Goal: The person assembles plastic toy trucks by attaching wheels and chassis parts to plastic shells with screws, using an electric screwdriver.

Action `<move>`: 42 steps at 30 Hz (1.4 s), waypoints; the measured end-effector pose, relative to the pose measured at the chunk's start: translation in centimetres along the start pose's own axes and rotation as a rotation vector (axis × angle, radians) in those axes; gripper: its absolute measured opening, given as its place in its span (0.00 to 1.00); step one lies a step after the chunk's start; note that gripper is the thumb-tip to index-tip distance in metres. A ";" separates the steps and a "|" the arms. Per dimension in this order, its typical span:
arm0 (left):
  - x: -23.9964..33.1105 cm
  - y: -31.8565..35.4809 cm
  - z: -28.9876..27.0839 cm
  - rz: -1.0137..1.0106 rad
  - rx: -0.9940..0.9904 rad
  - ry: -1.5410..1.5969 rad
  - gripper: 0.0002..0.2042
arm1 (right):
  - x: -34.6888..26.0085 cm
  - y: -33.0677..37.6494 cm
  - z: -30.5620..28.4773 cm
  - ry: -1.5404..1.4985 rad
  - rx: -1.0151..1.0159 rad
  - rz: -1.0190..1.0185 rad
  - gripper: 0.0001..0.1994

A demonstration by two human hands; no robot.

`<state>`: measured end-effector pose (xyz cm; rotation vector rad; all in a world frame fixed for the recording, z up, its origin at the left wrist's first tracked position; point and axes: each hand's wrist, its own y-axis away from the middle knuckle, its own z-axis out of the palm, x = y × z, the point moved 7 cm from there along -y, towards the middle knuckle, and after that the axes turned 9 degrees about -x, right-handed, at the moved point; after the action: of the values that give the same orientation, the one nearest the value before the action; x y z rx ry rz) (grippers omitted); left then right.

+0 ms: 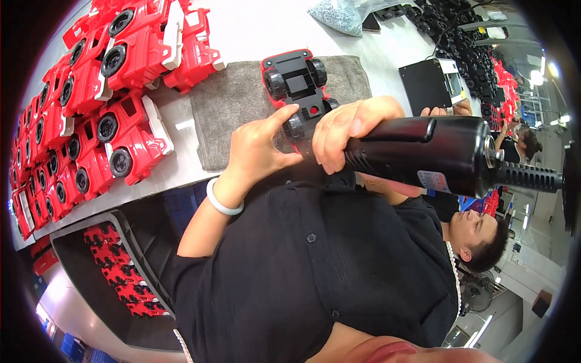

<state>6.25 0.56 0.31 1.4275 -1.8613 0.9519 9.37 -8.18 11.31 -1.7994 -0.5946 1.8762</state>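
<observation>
A red toy truck (296, 83) lies upside down on a grey towel, its black underside and black wheels facing up. My left hand (260, 142) grips the near end of the truck, thumb and forefinger around a near wheel. In my right hand (354, 130) is a thick black electric screwdriver (417, 142), lying nearly level over the truck's near end, with its cord running off to the right. My right fingers wrap the screwdriver's front part, and its tip is hidden behind them.
The grey towel (221, 112) covers part of the white table. Stacked red toy trucks (121, 130) crowd the left side. A bag of small screws (339, 15) sits at the back. Black parts (472, 57) are heaped at the far right. Another person (475, 236) is at the right.
</observation>
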 end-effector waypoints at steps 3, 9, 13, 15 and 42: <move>-0.2 0.3 -0.2 -0.043 -0.020 -0.033 0.36 | 0.4 0.0 0.0 -0.016 0.052 -0.048 0.40; 0.7 -0.1 -0.6 0.004 -0.031 -0.046 0.37 | -4.6 0.0 -0.7 0.141 0.338 -0.259 0.41; -0.8 0.2 -1.0 -0.234 -0.058 1.159 0.25 | -7.8 2.2 -2.6 0.080 0.649 -0.454 0.44; 0.0 -0.2 -0.9 -0.199 -0.096 1.527 0.30 | -7.5 2.7 -3.3 0.039 0.672 -0.497 0.44; 2.1 -0.5 0.9 -0.358 -0.235 1.682 0.21 | -5.2 2.8 -4.9 0.026 0.690 -0.446 0.40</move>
<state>6.17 -1.42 1.56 0.3437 -0.3906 1.0840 14.35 -13.57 13.52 -1.1283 -0.2528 1.4931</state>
